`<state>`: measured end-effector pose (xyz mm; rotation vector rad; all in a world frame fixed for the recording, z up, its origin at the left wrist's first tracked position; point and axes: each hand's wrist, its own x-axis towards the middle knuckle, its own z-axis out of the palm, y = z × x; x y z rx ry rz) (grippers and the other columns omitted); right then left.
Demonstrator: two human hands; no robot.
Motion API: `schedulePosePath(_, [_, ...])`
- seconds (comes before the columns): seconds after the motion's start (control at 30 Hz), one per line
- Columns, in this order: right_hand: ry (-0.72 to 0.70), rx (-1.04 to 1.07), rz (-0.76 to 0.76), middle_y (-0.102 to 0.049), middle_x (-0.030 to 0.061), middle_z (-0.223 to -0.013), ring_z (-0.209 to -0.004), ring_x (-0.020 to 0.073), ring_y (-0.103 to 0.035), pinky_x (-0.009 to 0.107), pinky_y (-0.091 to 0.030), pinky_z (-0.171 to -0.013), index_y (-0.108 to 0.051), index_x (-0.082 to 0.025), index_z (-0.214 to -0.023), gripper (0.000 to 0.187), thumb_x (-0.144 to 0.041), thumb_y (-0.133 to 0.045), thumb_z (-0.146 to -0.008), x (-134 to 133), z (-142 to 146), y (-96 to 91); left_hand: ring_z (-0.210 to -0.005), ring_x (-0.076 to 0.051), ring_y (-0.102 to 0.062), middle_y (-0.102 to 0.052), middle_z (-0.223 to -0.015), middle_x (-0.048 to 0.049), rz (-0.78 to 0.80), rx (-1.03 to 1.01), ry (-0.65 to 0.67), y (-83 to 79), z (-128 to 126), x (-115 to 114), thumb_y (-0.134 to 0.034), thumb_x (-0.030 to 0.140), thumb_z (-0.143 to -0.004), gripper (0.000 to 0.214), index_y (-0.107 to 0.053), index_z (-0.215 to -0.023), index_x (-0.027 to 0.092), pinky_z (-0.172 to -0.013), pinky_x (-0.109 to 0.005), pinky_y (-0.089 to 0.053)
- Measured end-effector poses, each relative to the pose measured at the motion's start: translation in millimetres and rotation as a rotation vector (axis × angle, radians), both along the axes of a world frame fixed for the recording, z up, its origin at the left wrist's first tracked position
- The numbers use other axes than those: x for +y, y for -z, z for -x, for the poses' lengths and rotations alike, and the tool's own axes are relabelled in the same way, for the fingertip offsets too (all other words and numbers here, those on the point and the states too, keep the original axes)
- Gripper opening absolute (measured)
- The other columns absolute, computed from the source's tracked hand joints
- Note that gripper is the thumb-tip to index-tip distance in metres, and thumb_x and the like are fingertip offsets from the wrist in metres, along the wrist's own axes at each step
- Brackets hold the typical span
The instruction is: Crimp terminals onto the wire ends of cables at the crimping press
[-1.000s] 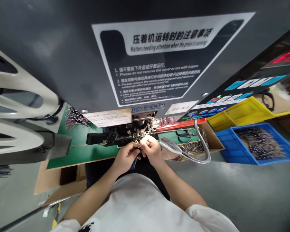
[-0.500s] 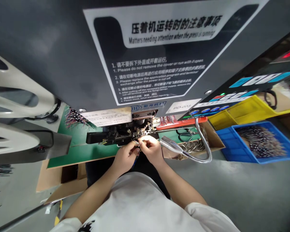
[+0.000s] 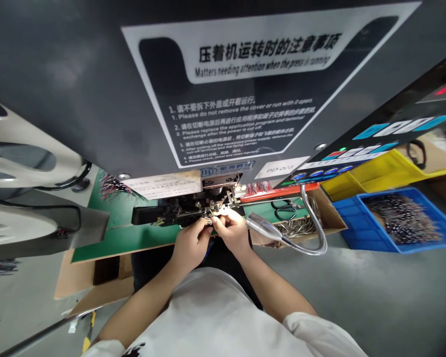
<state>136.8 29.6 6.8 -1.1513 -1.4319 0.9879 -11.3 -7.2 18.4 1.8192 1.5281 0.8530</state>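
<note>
Wires (image 3: 209,221) are pinched between the nearly closed fingers of the left hand (image 3: 191,246) and right hand (image 3: 232,230), just at the crimping press (image 3: 186,212). Fingers hide the wire ends, so any crimp is unseen. Farther right of the hands, a blue crate (image 3: 347,233) holds a heap of wire bundles (image 3: 401,218).

Wires (image 3: 401,218) in crate (image 3: 386,191) (right of press (image 3: 215,99))

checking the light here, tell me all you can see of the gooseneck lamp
The gooseneck lamp has a tapered silver head and a ribbed metal neck. The neck drops from beside the red bar, loops over the cardboard box and bends back, so the head points at the right hand, nearly touching it. Whether it is lit is unclear.
</note>
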Motion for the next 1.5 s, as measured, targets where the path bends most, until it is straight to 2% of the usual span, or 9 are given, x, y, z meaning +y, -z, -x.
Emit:
schedulePosePath(0.27, [0.001,0.035,0.044,-0.042,-0.0078,-0.051,-0.045,0.0102,-0.040,0.025,-0.038,-0.049,-0.061,-0.020,-0.080,0.011,-0.029,-0.065,-0.085,-2,0,1.4,-0.093,-0.021,-0.072,-0.075,-0.103,-0.0035,-0.005,0.030,-0.006,1.8,0,0,-0.050,0.024,-0.097,0.017,-0.064,-0.106,0.024,-0.077,-0.028,-0.051])
schedulePosePath(0.4, [-0.061,0.143,0.164,-0.039,-0.0101,-0.049,-0.040,0.0090,-0.041,0.023,-0.035,-0.044,-0.057,-0.021,-0.085,0.015,-0.032,-0.067,-0.083,-4,-3,1.2,-0.093,-0.020,-0.071,-0.075,-0.104,-0.0046,0.009,-0.010,0.040,1.8,4,0,-0.050,0.026,-0.097,0.017,-0.064,-0.107,0.024,-0.078,-0.027,-0.051])
schedulePosePath(0.5, [-0.137,0.207,0.269,-0.040,-0.0106,-0.047,-0.038,0.0097,-0.045,0.022,-0.036,-0.042,-0.054,-0.021,-0.082,0.019,-0.035,-0.067,-0.082,-4,-3,-3.0,-0.085,-0.019,-0.070,-0.074,-0.095,-0.0035,0.062,-0.078,0.093,1.4,5,1,-0.050,0.027,-0.097,0.016,-0.065,-0.104,0.023,-0.076,-0.026,-0.051])
schedulePosePath(0.6, [-0.157,0.270,0.308,-0.043,-0.0105,-0.047,-0.038,0.0102,-0.048,0.022,-0.038,-0.042,-0.054,-0.021,-0.083,0.020,-0.034,-0.069,-0.079,-3,-3,-5.5,-0.079,-0.017,-0.069,-0.073,-0.087,-0.0018,0.119,-0.159,0.117,2.4,5,2,-0.050,0.027,-0.097,0.016,-0.065,-0.100,0.023,-0.073,-0.025,-0.052])
schedulePosePath(0.73, [-0.118,0.254,0.278,-0.044,-0.0098,-0.048,-0.039,0.0098,-0.047,0.022,-0.039,-0.043,-0.054,-0.021,-0.081,0.018,-0.031,-0.069,-0.078,-3,-1,-3.0,-0.080,-0.017,-0.070,-0.073,-0.088,-0.0018,0.147,-0.224,0.112,6.1,3,2,-0.050,0.027,-0.097,0.019,-0.066,-0.106,0.024,-0.074,-0.025,-0.053])
schedulePosePath(1.0, [0.008,0.080,0.120,-0.041,-0.0083,-0.051,-0.043,0.0092,-0.042,0.023,-0.038,-0.044,-0.059,-0.019,-0.082,0.012,-0.031,-0.063,-0.080,-6,0,-4.5,-0.081,-0.018,-0.070,-0.073,-0.088,-0.0027,0.094,-0.151,0.071,5.3,4,1,-0.051,0.029,-0.097,0.020,-0.067,-0.108,0.025,-0.074,-0.026,-0.055])
schedulePosePath(1.2, [0.062,0.006,0.086,-0.042,-0.0068,-0.050,-0.043,0.0098,-0.039,0.025,-0.036,-0.045,-0.056,-0.020,-0.074,0.017,-0.033,-0.063,-0.082,-5,3,-2.9,-0.092,-0.020,-0.071,-0.075,-0.103,-0.0036,0.063,-0.101,0.013,-0.4,3,1,-0.051,0.024,-0.097,0.018,-0.065,-0.108,0.025,-0.078,-0.027,-0.056])
schedulePosePath(1.5, [-0.025,0.120,0.104,-0.040,-0.0089,-0.055,-0.044,0.0104,-0.044,0.025,-0.040,-0.047,-0.056,-0.021,-0.091,0.015,-0.032,-0.064,-0.084,-7,0,5.1,-0.101,-0.022,-0.071,-0.075,-0.113,-0.0045,0.053,-0.051,0.024,2.1,3,1,-0.052,0.028,-0.097,0.020,-0.065,-0.112,0.025,-0.080,-0.028,-0.056])
